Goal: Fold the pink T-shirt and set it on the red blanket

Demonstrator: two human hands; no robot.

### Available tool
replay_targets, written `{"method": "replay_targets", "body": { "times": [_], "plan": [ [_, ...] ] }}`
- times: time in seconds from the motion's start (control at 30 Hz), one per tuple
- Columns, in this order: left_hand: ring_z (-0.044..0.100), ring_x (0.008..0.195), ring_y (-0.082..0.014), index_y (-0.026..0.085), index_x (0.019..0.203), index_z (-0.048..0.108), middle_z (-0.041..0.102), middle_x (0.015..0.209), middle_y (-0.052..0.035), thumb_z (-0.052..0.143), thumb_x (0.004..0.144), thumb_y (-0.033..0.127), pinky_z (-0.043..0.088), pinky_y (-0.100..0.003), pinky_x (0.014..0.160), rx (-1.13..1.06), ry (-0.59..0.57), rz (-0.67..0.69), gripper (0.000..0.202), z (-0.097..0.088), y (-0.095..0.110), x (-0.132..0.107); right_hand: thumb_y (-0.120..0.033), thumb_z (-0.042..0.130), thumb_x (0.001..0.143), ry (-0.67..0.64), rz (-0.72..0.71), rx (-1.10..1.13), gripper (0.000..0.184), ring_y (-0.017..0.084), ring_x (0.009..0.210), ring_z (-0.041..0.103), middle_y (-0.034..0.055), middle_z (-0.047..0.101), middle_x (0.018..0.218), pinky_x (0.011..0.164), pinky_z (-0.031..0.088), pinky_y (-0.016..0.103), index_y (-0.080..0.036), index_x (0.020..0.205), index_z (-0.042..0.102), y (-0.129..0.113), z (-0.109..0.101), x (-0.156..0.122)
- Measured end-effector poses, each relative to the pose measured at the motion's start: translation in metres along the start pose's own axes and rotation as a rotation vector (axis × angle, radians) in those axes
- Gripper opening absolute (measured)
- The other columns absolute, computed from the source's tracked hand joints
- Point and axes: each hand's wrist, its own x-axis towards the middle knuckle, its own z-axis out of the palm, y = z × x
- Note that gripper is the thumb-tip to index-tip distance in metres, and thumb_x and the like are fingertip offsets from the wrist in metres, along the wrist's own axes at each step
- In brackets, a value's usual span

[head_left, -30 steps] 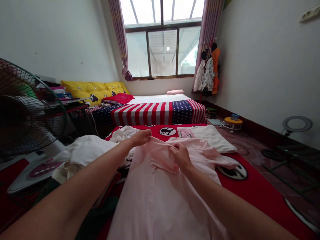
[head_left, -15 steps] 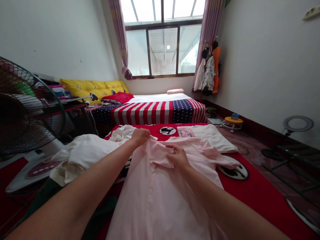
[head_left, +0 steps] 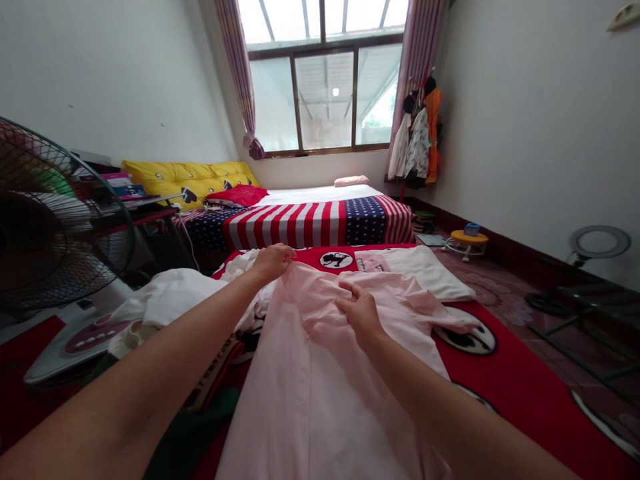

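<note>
A pale pink shirt [head_left: 320,393] lies spread in front of me on a red blanket [head_left: 505,387] with black-and-white round prints. My left hand [head_left: 273,260] pinches the shirt's far left corner near the collar. My right hand [head_left: 357,310] is closed on a fold of pink cloth in the middle of the shirt's upper part. A short pink sleeve [head_left: 440,320] trails off to the right.
A heap of white clothes [head_left: 170,300] lies at my left, a folded white garment [head_left: 425,273] beyond the shirt. A standing fan [head_left: 50,227] and its base are at far left. A flag-patterned bed [head_left: 310,223], coat rack [head_left: 420,133], low stool [head_left: 467,240] and ring light [head_left: 597,243] stand further off.
My left hand has drawn the shirt's corner a little further away and up. My right hand has shifted slightly on the fold and flattened it. The view has tilted a bit.
</note>
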Motion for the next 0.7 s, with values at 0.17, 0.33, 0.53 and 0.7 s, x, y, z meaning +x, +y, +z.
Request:
{"method": "replay_targets", "body": {
  "times": [0.17, 0.33, 0.53, 0.7],
  "plan": [
    [0.063, 0.088, -0.0178, 0.023, 0.091, 0.071, 0.069, 0.096, -0.0030, 0.055, 0.081, 0.024, 0.046, -0.025, 0.078, -0.018, -0.027, 0.034, 0.018, 0.018, 0.028, -0.026, -0.013, 0.052, 0.050, 0.027, 0.042, -0.090, 0.062, 0.013, 0.056, 0.054, 0.0024, 0.064, 0.072, 0.047, 0.040, 0.020, -0.011, 0.112, 0.062, 0.025, -0.010, 0.008],
    [0.065, 0.087, -0.0235, 0.020, 0.081, 0.069, 0.071, 0.090, -0.0071, 0.058, 0.077, 0.026, 0.046, -0.028, 0.069, 0.023, -0.101, -0.147, 0.013, 0.042, 0.033, -0.049, -0.016, 0.056, 0.051, 0.026, 0.037, -0.102, 0.066, 0.014, 0.063, 0.056, 0.0052, 0.066, 0.084, 0.051, 0.043, 0.020, -0.009, 0.117, 0.057, 0.037, -0.017, 0.007],
    [0.067, 0.084, -0.0242, 0.019, 0.090, 0.068, 0.073, 0.093, -0.0113, 0.056, 0.080, 0.052, 0.043, -0.025, 0.059, 0.066, -0.116, -0.377, 0.037, 0.057, 0.018, -0.049, -0.019, 0.057, 0.054, -0.013, -0.011, -0.080, 0.067, 0.014, 0.067, 0.056, 0.0055, 0.063, 0.090, 0.055, 0.045, 0.021, -0.010, 0.121, 0.053, 0.043, -0.018, 0.005],
    [0.068, 0.081, -0.0243, 0.020, 0.081, 0.069, 0.073, 0.087, -0.0098, 0.058, 0.079, 0.048, 0.041, -0.024, 0.056, 0.080, -0.099, -0.451, 0.030, 0.070, 0.016, -0.041, -0.018, 0.056, 0.055, -0.076, -0.077, -0.116, 0.056, 0.010, 0.054, 0.042, -0.0049, 0.049, 0.063, 0.048, 0.033, 0.019, -0.010, 0.110, 0.063, 0.047, -0.015, 0.003]
  ]
}}
